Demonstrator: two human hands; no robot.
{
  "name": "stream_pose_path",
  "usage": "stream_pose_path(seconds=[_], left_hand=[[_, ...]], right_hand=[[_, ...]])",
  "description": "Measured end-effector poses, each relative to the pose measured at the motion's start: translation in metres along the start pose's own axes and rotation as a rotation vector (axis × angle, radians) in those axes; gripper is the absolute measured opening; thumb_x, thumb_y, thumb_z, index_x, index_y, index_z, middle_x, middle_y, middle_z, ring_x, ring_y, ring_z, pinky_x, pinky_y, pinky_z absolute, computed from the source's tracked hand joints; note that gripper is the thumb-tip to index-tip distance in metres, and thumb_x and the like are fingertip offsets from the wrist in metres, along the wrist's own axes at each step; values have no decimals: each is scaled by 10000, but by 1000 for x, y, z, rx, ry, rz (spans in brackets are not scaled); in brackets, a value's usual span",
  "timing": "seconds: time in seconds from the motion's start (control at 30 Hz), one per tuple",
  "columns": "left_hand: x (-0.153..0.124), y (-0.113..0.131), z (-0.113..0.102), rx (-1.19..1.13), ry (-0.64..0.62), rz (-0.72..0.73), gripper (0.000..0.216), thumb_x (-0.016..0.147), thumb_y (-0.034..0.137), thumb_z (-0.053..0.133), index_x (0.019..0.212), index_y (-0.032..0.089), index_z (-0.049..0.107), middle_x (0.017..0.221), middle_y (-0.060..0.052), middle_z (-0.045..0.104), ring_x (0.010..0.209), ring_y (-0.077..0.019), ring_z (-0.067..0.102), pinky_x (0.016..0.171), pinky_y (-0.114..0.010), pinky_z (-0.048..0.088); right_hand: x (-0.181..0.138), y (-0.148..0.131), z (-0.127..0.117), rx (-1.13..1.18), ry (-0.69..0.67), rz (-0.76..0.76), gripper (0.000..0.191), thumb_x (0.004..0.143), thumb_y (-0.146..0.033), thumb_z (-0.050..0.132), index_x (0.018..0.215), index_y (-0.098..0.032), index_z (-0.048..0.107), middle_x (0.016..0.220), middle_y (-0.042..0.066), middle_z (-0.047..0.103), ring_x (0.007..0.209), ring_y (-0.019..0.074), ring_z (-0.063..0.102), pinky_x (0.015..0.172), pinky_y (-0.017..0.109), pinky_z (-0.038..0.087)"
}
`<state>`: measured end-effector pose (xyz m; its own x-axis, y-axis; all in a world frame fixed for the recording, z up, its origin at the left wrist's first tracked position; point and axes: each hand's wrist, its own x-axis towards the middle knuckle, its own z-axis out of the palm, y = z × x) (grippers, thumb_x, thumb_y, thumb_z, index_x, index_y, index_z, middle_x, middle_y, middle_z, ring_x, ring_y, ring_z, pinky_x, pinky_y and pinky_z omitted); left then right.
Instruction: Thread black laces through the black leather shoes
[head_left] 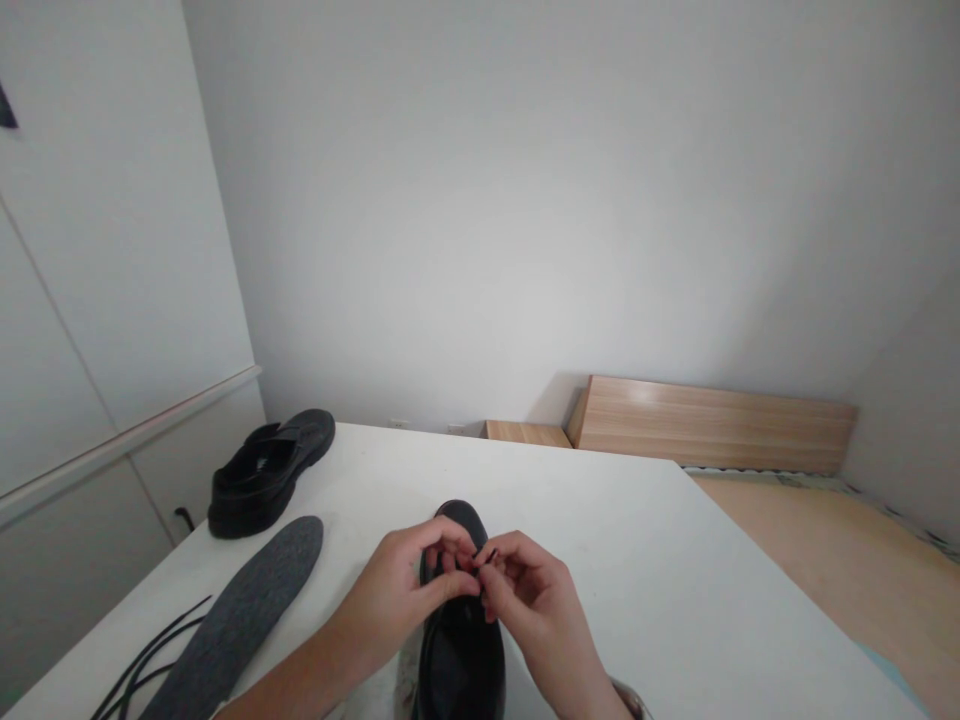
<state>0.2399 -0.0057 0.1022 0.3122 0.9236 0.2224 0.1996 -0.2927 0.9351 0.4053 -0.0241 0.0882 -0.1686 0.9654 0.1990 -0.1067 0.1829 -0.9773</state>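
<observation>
A black shoe (461,665) stands on the white table in front of me, its toe pointing away. Both hands meet over its upper, around the lacing area. My left hand (420,575) lies across the shoe with thumb and fingers pinched together. Close against it, my right hand (529,590) pinches a thin dark shoelace (491,556), its tip showing above the fingers. Whether the left fingers also grip the lace is hard to see, as the fingertips hide most of it.
A second black shoe (270,470) rests at the table's far left edge. Nearer lie a grey felt insole (244,605) and loose black shoelaces (146,655). Beyond the white table (600,510) are a wooden headboard (712,425) and a bed base (817,545) on the right.
</observation>
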Motion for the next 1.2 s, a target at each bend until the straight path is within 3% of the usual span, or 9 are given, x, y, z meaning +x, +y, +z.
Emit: stream_pose_path(seconds=[0.17, 0.3, 0.4, 0.63, 0.83, 1.0, 1.2], left_hand=[[-3, -21, 3, -7, -23, -106, 170, 751, 337, 706, 722, 171, 727, 680, -18, 661, 670, -173, 560, 660, -286, 400], [0, -27, 5, -234, 21, -202, 241, 700, 359, 752, 820, 160, 689, 680, -17, 694, 664, -179, 605, 652, -280, 431], [1, -27, 8, -276, 8, -199, 266, 699, 360, 774, 857, 161, 696, 719, -36, 723, 693, -192, 638, 667, -285, 454], [-2, -15, 11, 136, -45, 39, 225, 810, 349, 687, 667, 177, 711, 679, -12, 620, 682, -160, 527, 647, -269, 380], [-2, -9, 10, 143, -98, -57, 113, 783, 240, 619, 698, 168, 638, 624, 47, 497, 645, -131, 448, 612, -248, 341], [-1, -9, 4, 85, -163, -114, 100, 742, 206, 602, 779, 155, 680, 656, 33, 565, 648, -130, 464, 626, -250, 360], [-3, -19, 1, -16, -109, -140, 125, 732, 242, 631, 777, 143, 693, 700, -6, 641, 665, -145, 529, 636, -263, 394]], right_hand=[[0, 1, -1, 90, 54, -10, 326, 798, -469, 765, 873, -165, 674, 686, 10, 635, 552, 93, 548, 521, 199, 449], [0, 2, -1, 158, 196, -42, 293, 778, -420, 799, 858, -178, 654, 710, 33, 698, 597, 123, 637, 580, 218, 516], [-2, 4, -1, 129, 258, -75, 257, 782, -393, 796, 824, -179, 661, 762, 52, 725, 643, 149, 672, 623, 246, 551], [-7, -2, 3, -86, 132, -154, 116, 858, -292, 707, 801, -191, 703, 728, 36, 698, 692, 171, 659, 653, 261, 517], [-4, -6, -2, -171, 81, -181, 76, 858, -263, 705, 808, -207, 716, 789, 39, 716, 760, 189, 667, 717, 281, 508], [-2, -2, -12, -229, 60, -118, 182, 921, -349, 616, 983, -212, 717, 913, 57, 719, 816, 191, 642, 737, 296, 486], [-7, 7, -18, -456, -10, -33, 57, 816, -172, 685, 765, -196, 691, 712, 1, 643, 681, 158, 551, 635, 262, 419]])
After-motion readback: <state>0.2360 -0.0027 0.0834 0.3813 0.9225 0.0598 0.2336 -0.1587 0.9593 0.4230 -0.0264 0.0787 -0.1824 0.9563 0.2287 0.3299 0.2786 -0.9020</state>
